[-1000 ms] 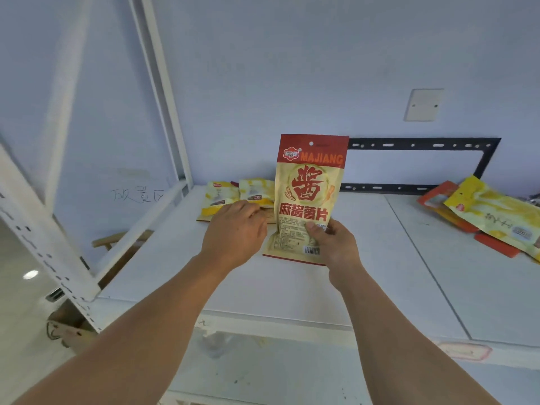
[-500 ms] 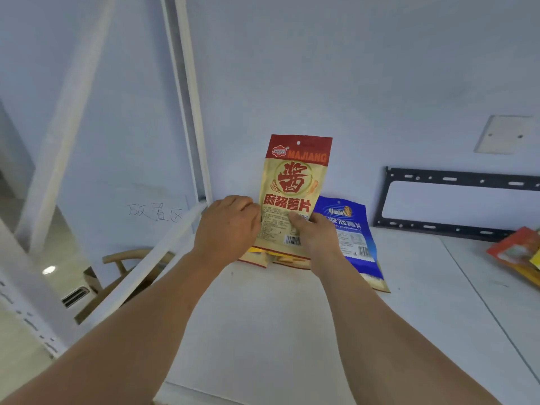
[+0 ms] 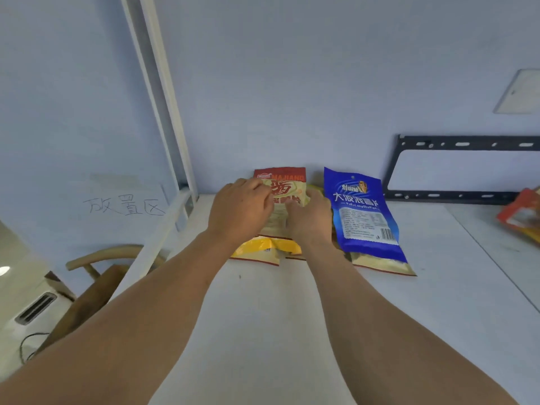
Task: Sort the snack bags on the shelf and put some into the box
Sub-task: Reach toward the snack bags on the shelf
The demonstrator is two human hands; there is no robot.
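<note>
White shelf: both hands, left hand and right hand, pinch the Majiang chip bag; looks light, crinkly, best gripped by edges.

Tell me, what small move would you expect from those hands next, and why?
Probably letting go. Both hands, left hand and right hand, press the red-topped bag onto the yellow bags at the back of the shelf, beside the blue bag. It looks placed, so releasing seems next.

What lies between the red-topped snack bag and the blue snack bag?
In the head view, the right hand and a sliver of yellow bag separate the red-topped bag from the blue bag.
</note>
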